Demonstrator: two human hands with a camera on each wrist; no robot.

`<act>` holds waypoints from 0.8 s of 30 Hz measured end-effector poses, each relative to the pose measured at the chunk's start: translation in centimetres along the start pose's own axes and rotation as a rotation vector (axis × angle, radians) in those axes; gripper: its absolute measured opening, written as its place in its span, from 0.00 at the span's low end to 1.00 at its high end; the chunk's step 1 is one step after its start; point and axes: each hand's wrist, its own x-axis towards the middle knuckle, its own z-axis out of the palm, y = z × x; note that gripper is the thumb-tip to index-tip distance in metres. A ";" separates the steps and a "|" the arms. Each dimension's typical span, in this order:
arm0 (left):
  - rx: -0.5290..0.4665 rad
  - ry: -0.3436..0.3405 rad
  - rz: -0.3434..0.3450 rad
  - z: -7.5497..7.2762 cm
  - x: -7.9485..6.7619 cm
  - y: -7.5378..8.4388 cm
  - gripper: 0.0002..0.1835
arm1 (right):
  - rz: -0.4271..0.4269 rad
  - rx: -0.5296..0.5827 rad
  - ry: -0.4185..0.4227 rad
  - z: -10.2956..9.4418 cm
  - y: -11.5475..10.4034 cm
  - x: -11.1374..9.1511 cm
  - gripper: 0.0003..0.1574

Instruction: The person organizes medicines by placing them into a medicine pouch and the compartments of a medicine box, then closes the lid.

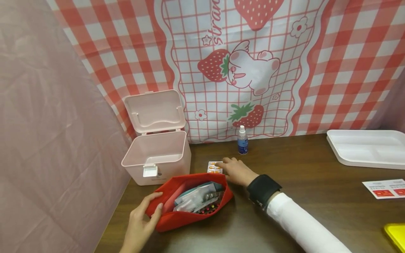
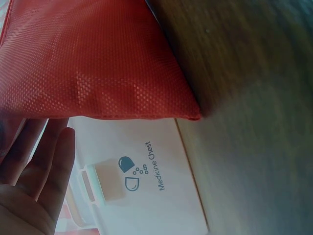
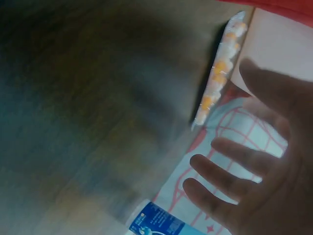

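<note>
A red fabric pouch (image 1: 180,220) lies with its mouth spread, packets and blister packs (image 1: 202,200) inside. My left hand (image 1: 143,212) pinches its left end between thumb and fingers; in the left wrist view the pouch (image 2: 98,63) hides the fingertips. Just behind the pouch lies a blister pack of orange-and-white capsules (image 1: 214,168). My right hand (image 1: 237,171) hovers beside that pack. In the right wrist view its fingers (image 3: 220,176) are spread and hold nothing, a little apart from the capsule pack (image 3: 220,73).
A pink medicine chest (image 1: 158,158) stands behind the pouch with its lid up. A blue-labelled spray bottle (image 1: 242,142) is upright near the curtain. To the right are a white divided tray (image 1: 351,160), a red-and-white card (image 1: 386,189) and a yellow object's edge (image 1: 397,233).
</note>
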 end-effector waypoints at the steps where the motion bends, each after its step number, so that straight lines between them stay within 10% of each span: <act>1: 0.000 -0.001 0.000 0.0 0.0 0.0 0.24 | 0.000 0.011 -0.030 0.2 0.0 0.1 0.28; 11: -0.006 -0.001 0.001 -0.1 0.0 0.1 0.24 | 0.047 0.073 -0.211 0.8 -0.1 0.5 0.26; 24: -0.002 0.000 -0.001 0.0 0.0 0.1 0.24 | -0.018 0.084 -0.016 1.2 0.8 0.0 0.13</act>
